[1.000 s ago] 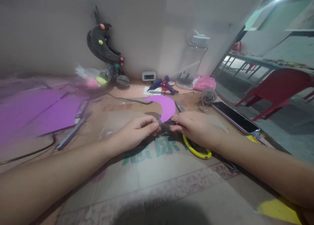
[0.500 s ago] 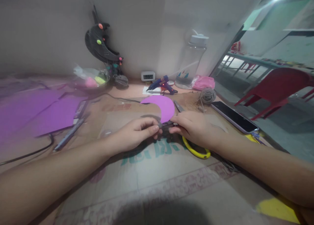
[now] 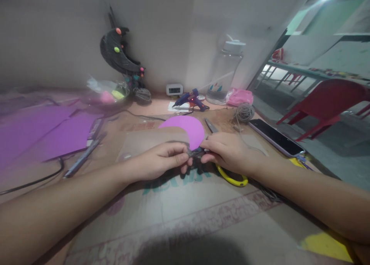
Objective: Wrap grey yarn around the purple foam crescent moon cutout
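Note:
A purple paper crescent [image 3: 193,129] stands between my hands, its lower end at my fingertips. Grey yarn [image 3: 190,152] lies around that lower end. My left hand [image 3: 170,159] is closed, with thumb and forefinger pinching the yarn. On the other side, my right hand [image 3: 224,149] is closed at the crescent's lower right edge; its inner fingers are partly hidden. Scissors [image 3: 231,178] with yellow handles lie under my right hand, blades pointing away. A dark, blurred piece shows between the two hands, and I cannot make out what it is.
A blue glue gun [image 3: 190,100] rests before a small digital clock [image 3: 174,89]. At the right are a yarn ball [image 3: 244,112], a phone [image 3: 277,137] and a clear bottle [image 3: 225,72]. Purple sheets [image 3: 66,134] and a pen [image 3: 81,159] lie left. A dark crescent ornament [image 3: 115,51] leans on the wall.
The purple crescent has tilted and shifted slightly left and down. My hands have lowered a little, still close together. The things around them have stayed put.

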